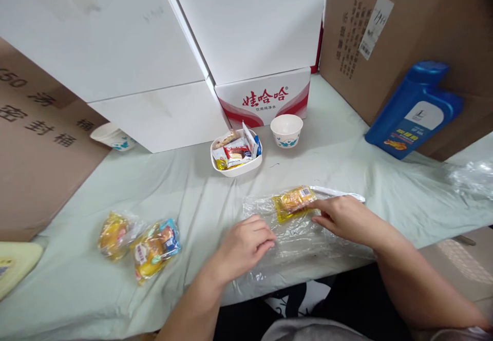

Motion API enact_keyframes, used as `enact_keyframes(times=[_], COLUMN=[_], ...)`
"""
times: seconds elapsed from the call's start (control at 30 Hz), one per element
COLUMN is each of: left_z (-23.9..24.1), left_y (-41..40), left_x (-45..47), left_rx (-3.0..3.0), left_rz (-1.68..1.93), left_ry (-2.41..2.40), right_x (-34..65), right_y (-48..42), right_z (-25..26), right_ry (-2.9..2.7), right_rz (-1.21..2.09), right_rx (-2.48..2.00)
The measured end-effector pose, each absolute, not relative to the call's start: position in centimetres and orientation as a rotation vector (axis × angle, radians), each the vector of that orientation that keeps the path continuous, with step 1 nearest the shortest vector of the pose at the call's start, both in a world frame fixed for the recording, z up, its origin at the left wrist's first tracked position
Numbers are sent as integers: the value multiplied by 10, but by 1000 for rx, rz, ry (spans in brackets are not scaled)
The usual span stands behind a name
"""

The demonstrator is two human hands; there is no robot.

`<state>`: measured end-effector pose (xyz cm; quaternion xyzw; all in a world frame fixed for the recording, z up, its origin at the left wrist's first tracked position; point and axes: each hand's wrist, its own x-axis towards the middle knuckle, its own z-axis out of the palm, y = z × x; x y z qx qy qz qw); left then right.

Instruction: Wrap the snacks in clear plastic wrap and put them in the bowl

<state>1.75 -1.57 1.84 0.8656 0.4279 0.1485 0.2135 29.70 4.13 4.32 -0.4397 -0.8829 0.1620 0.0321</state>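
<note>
A clear plastic bag (pixel 292 238) lies spread out flat near the table's front edge. On its upper part rests a yellow-wrapped snack cake (pixel 295 202) with a barcode label. My left hand (pixel 244 243) is at the bag's left side, fingers curled and thumb drawn in, closed on the film. From the right, my right hand (pixel 342 220) reaches over the bag. Its index finger is stretched out and touches the snack's right end, with the thumb held apart below. Behind this hand a thin silvery-white strip (pixel 339 193) lies on the cloth.
A white bowl (pixel 242 169) of wrapped snacks and a paper cup (pixel 287 131) stand ahead. Bagged snacks (pixel 154 251) lie left, another cup (pixel 111 136) behind. A blue bottle (pixel 416 112) leans against a carton (pixel 404 33) at right. White boxes (pixel 262 97) line the back.
</note>
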Motion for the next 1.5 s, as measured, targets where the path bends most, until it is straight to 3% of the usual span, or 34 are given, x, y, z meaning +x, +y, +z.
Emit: enact_keyframes(times=[0.3, 0.53, 0.8, 0.9, 1.13, 1.3, 1.4, 1.5], left_z=[2, 17, 22, 41, 88, 77, 61, 36], left_y=[-13, -5, 6, 18, 96, 132, 109, 69], left_x=[17, 21, 43, 15, -60, -55, -30, -2], left_rx=[2470, 2415, 2324, 2246, 2126, 2132, 2239, 2504], left_rz=[350, 602, 439, 567, 1182, 906, 1008, 759], left_ry=[1423, 1503, 1527, 1538, 2234, 2252, 2232, 1742], right_x=[281, 261, 263, 268, 260, 261, 260, 257], right_y=[58, 56, 50, 53, 49, 51, 50, 43], right_z=[9, -6, -4, -6, -13, -14, -12, -7], right_ry=[-2553, -2607, -2546, -2546, -2675, -2685, -2692, -2748], right_rz=[242, 391, 571, 557, 468, 423, 429, 481], right_rx=[-1139, -989, -895, -973, -1087, -1071, -1071, -1025])
